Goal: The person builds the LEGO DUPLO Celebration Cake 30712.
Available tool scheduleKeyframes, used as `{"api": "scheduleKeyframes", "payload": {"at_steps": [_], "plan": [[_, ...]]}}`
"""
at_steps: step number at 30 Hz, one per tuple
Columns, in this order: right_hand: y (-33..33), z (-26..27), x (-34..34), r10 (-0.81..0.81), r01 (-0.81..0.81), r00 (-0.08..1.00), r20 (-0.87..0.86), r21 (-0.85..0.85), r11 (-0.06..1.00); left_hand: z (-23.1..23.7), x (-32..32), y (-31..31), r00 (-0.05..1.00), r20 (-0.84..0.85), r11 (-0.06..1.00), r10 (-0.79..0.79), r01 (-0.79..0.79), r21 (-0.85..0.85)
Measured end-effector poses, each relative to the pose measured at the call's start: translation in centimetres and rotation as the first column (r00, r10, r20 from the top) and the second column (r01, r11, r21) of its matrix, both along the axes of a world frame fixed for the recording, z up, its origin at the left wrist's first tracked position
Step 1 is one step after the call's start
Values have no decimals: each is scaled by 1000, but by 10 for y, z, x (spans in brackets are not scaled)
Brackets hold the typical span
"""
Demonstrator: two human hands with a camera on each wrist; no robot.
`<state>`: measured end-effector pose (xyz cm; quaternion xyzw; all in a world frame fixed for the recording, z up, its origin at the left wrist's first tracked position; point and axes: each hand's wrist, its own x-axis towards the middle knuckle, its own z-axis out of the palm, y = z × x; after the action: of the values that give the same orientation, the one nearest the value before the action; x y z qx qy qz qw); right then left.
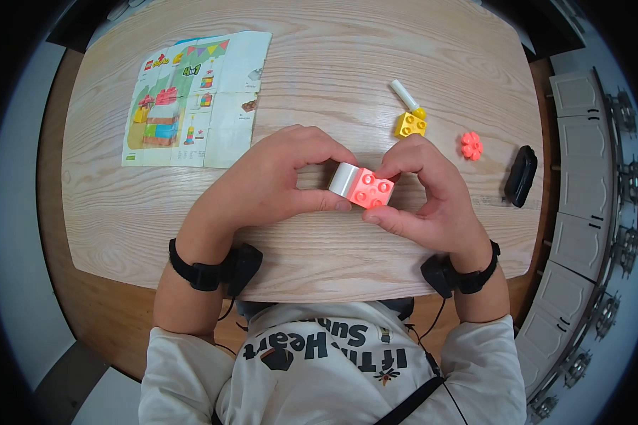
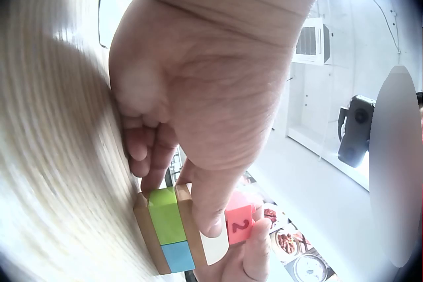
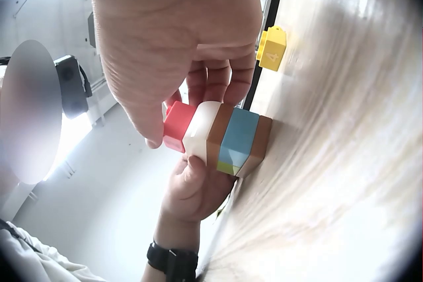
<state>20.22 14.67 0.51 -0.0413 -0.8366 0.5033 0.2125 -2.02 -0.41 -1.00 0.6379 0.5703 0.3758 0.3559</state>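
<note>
Fingers [image 1: 320, 200] clamped: left hand [image 1: 268, 172] on one white block [image 1: 343, 180], right hand [image 1: 445, 200] on one pink block [image 1: 371, 190].

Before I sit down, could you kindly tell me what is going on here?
A person holds a stack of toy bricks: the left hand grips it at the white layer, and the right hand pinches the pink brick at its end. A yellow brick and a pink flower piece lie on the table, with a booklet to the person's left.
</note>
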Motion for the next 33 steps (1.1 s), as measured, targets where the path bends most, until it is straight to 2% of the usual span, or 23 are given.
{"api": "scheduleKeyframes", "payload": {"at_steps": [14, 20, 26, 33], "plan": [[0, 0, 0, 6, -6, 1000, -12, 21, 1000, -1, 0, 1, 1000, 2, 1000, -7, 7, 24], [4, 1, 1, -3, 10, 998, -56, 138, 990, 3, 1, 0, 1000, 9, 1000, 8, -8, -12], [-1, 3, -2, -12, 13, 999, -31, 31, 999, 0, 0, -1, 1000, -7, 1000, 7, -7, 10], [4, 1, 3, -12, 24, 996, -87, 141, 990, 2, 0, 0, 1000, 8, 1000, 7, -7, -25]]}}
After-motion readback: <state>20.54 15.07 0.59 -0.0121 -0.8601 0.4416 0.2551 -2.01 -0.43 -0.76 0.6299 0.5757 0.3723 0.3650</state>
